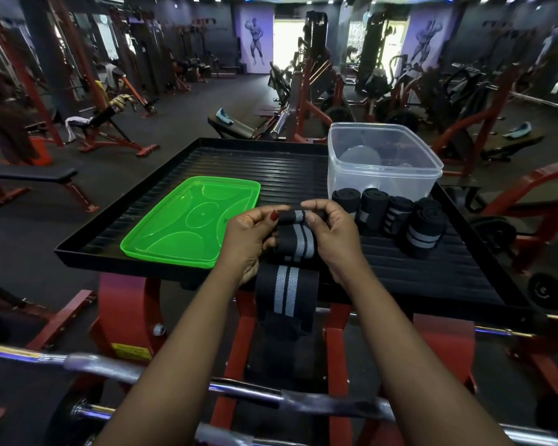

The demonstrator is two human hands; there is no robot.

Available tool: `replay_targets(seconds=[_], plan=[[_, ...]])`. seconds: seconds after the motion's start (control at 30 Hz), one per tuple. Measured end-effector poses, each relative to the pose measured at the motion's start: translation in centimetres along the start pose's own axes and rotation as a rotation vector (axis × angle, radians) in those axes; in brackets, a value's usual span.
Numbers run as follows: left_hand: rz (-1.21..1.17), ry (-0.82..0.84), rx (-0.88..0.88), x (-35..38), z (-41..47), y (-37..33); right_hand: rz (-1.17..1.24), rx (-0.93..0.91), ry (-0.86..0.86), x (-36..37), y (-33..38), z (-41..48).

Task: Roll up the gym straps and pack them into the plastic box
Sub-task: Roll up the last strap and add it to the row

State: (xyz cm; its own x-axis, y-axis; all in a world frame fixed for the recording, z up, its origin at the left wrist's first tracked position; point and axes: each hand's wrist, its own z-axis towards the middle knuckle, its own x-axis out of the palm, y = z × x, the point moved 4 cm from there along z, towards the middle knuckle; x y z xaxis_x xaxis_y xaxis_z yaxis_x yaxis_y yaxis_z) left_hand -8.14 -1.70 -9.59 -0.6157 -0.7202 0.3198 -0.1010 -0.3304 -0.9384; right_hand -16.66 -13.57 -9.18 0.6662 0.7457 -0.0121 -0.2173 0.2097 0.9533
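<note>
A black gym strap (287, 291) with two grey stripes hangs over the near edge of the black ribbed platform (271, 175). Its upper end is partly rolled between both hands. My left hand (250, 235) pinches the left side of the roll and my right hand (330, 235) pinches the right side. Several rolled straps (396, 217) stand in a row just right of my hands. Behind them sits the clear plastic box (384, 162), open, with nothing that I can make out inside.
The green lid (187, 223) lies flat on the platform's left part. A chrome barbell (126, 371) runs across below my forearms. Red machine frames and benches surround the platform on a dark gym floor.
</note>
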Motion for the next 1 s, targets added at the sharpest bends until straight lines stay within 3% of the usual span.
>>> replay_targets(seconds=[0.23, 0.37, 0.47, 0.67, 1.0], plan=[[0.0, 0.001, -0.024, -0.1, 0.2, 0.1, -0.07, 0.024, -0.025, -0.1, -0.2, 0.1], [0.11, 0.045, 0.012, 0.6, -0.5, 0.0, -0.154, -0.048, -0.027, 0.2, 0.0, 0.1], [0.253, -0.012, 0.099, 0.3, -0.4, -0.2, -0.183, -0.083, 0.021, 0.6, -0.1, 0.1], [0.251, -0.107, 0.112, -0.1, -0.3, -0.3, 0.222, 0.106, 0.124, 0.8, 0.1, -0.5], [0.282, -0.101, 0.134, 0.0, -0.3, -0.6, 0.099, -0.013, 0.099, 0.9, 0.3, -0.3]])
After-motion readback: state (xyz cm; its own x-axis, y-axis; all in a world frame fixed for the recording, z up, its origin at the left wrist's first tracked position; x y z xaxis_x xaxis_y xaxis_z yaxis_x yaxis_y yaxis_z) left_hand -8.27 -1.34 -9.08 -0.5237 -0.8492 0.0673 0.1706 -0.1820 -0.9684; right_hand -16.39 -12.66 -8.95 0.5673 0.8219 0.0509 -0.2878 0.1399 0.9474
